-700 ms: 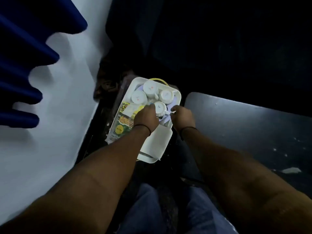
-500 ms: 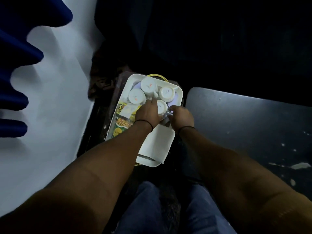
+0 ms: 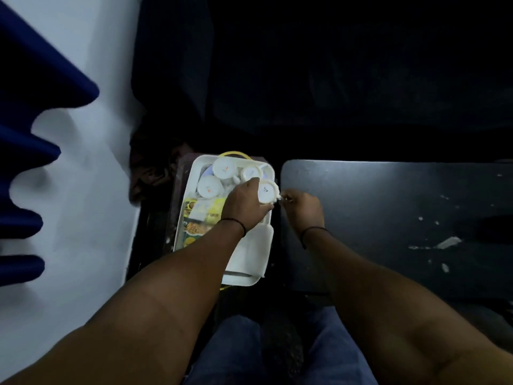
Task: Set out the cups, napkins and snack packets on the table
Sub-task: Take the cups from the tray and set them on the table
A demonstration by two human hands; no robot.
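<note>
A white tray (image 3: 244,276) sits low in front of me, left of a dark table (image 3: 388,218). Three white cups lie upturned at its far end: one (image 3: 224,168), another (image 3: 251,172) and a third (image 3: 209,186). Yellow snack packets (image 3: 194,227) and a white napkin (image 3: 202,209) lie along the tray's left side. My left hand (image 3: 244,205) grips a fourth white cup (image 3: 268,190) over the tray's right rim. My right hand (image 3: 304,207) hovers at the table's left edge, fingertips pinched at that cup's handle.
A white wall with blue curtain folds (image 3: 25,151) stands to the left. The dark table carries pale scuffs and a scrap (image 3: 448,242) on its right part. My knees in blue trousers (image 3: 238,351) are below the tray. The background is dark.
Both hands have shifted right with the cup, from the tray's middle to its right rim beside the table's edge. The other cups have stayed in place.
</note>
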